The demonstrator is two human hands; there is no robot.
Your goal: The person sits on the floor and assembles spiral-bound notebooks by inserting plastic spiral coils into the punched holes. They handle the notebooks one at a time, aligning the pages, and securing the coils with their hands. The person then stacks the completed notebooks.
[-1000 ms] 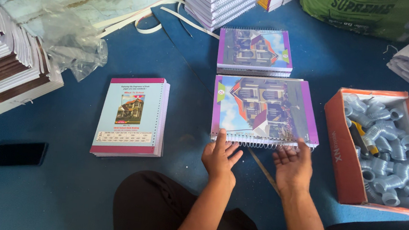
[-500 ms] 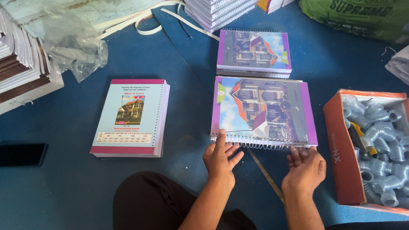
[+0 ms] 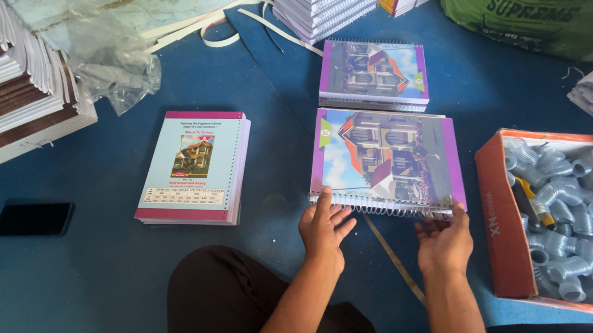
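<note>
Seated on a blue floor [image 3: 119, 174], both hands at the near edge of a spiral-bound notebook [image 3: 385, 159] with a purple-bordered cover showing a house. Left hand [image 3: 323, 228] flat and spread, fingertips touching the wire coil [image 3: 385, 209] at its left end, nothing clasped. Right hand [image 3: 444, 243] loosely curled at the coil's right end, thumb and fingertips on the wire and cover corner, pinching lightly rather than gripping. Notebook flat on the floor, directly ahead of the hands, coil edge nearest them.

Just beyond it, a second notebook [image 3: 374, 72] of the same kind, on a short stack. Well left of the left hand, a stack of light-blue, pink-edged books [image 3: 194, 165]; farther left, a dark phone [image 3: 31, 218] face-down. Just right of the right hand, an orange cardboard box [image 3: 500, 225] full of pale blue spiral coils [image 3: 560, 222]. Between the hands, toward the knees, a thin stick [image 3: 393, 259] on the floor.

Possible trouble, as a judgement: uneven pressure from the two hands, skewing the coil so it snags or slips out of the punched holes; a bent wire loop under a fingertip; the glossy cover creasing at the pinched corner; an elbow nudging the box and spilling coils.
</note>
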